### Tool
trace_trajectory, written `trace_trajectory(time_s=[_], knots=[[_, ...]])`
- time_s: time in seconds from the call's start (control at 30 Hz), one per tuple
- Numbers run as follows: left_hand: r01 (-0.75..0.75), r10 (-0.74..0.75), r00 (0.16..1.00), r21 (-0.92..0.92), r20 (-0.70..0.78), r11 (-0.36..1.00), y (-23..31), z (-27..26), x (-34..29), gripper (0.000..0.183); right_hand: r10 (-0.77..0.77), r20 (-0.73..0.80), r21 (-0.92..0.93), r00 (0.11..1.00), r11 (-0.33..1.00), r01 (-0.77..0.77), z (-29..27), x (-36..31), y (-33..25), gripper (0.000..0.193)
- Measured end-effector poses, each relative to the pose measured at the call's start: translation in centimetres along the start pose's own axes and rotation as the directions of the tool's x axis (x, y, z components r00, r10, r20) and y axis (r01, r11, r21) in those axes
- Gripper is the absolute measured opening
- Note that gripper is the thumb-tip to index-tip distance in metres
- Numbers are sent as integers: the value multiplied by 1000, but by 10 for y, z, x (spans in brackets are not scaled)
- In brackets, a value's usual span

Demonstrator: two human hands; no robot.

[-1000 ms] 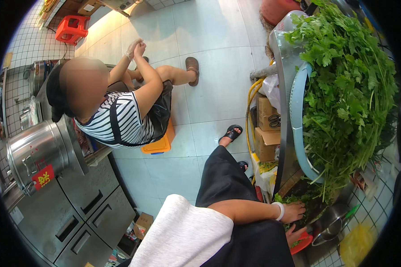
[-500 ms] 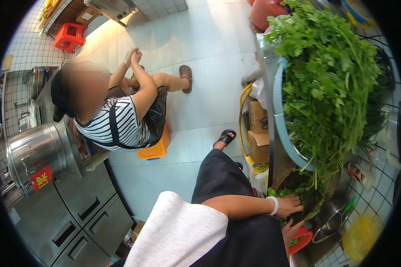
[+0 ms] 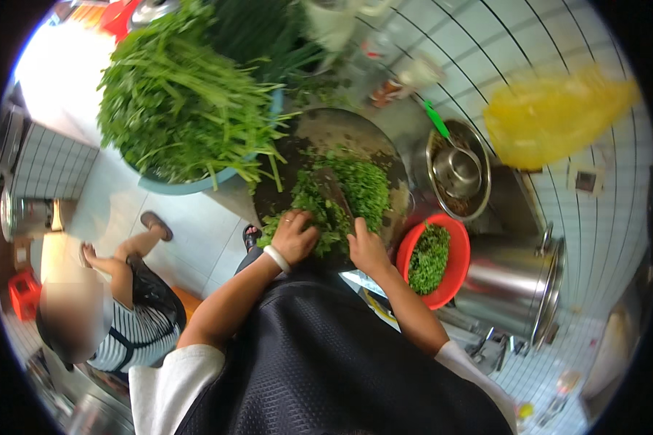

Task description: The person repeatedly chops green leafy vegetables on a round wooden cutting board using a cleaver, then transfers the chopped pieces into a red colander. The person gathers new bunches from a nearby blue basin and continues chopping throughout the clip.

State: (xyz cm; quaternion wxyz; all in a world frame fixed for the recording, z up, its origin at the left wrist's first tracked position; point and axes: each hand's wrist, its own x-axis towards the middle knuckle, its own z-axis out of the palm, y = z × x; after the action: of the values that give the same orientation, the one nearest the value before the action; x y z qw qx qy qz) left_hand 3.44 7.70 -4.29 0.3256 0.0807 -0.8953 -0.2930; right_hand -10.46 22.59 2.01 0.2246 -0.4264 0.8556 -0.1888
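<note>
Blurry knife (image 3: pixel 333 191), hndl mostly w/in R fingers (image 3: pixel 360 230)

A person's left forearm (image 3: pixel 245 284) and right forearm (image 3: pixel 408 301) angle inward before the torso, the left hand (image 3: pixel 295 235) palm down with fingers bent, the right hand (image 3: pixel 368 250) curled in a grip near it.

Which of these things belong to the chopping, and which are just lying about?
Part of the job:
- right hand, gripping the knife
- left hand, on the leafy greens
- round chopping board beneath
- red bowl of cut greens, probably

Apparently just lying about:
- yellow plastic bag
- large steel pot
- red stool
</note>
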Motion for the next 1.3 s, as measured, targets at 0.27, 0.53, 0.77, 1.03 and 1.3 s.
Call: trace_trajectory(time_s=[0.27, 0.53, 0.77, 1.03, 1.3], knots=[[21, -25, 996, 46, 89, 999, 2, 28, 0, 20, -12, 130, -118, 991, 993, 27, -44, -34, -21, 19], [34, -45, 987, 75, 153, 997, 4, 30, -6, 24, -121, 207, -213, 971, 963, 165, -2, -12, -24, 16], [-16, 3, 990, 92, 144, 996, -1, 30, -2, 24, -38, 249, -152, 968, 985, 78, -32, -17, -22, 25], [75, -77, 985, 18, 152, 997, -3, 30, -7, 20, -4, 165, -79, 986, 997, 17, -21, -12, -1, 20], [391, -497, 832, 377, 245, 840, 3, -8, 43, 93, 61, 26, -7, 998, 998, -61, -25, -26, 2, 25]])
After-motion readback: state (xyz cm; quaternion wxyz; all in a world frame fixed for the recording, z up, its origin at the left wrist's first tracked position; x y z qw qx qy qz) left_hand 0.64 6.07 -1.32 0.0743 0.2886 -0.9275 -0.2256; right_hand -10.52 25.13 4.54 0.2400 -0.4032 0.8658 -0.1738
